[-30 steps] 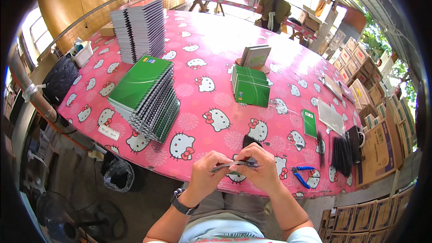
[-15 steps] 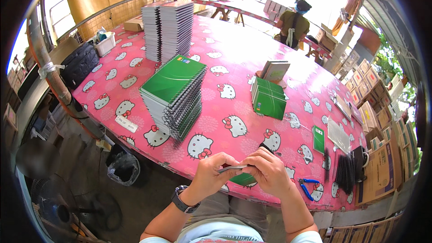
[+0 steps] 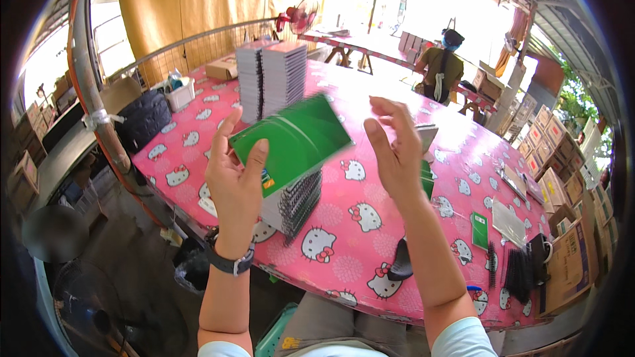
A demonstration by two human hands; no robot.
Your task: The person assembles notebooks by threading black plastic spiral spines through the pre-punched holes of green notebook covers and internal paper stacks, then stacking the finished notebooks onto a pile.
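My left hand [image 3: 235, 192] grips a green-covered notebook [image 3: 301, 139] by its near-left end, thumb on top of the cover. The notebook is tilted, raised above the table and a little blurred. Just to its right, my right hand [image 3: 397, 149] is in the air with fingers apart and nothing in it. Below the held notebook stands a stack of wire-bound notebooks [image 3: 294, 201], partly covered by it. Behind my right hand and wrist, a smaller pile of green notebooks [image 3: 426, 180] shows only in part.
Tall stacks of bound books [image 3: 284, 82] stand farther back on the pink table [image 3: 344, 268]. Near my right forearm lie a dark curved object [image 3: 401, 263], a blue tool handle [image 3: 473, 288], black binding coils [image 3: 519, 274] and a green booklet [image 3: 479, 230]. A person [image 3: 442, 69] is at the back.
Both hands have risen from the table's near edge and moved apart. My right hand has let go of the thin item, while my left hand holds up a green notebook. The view has shifted.
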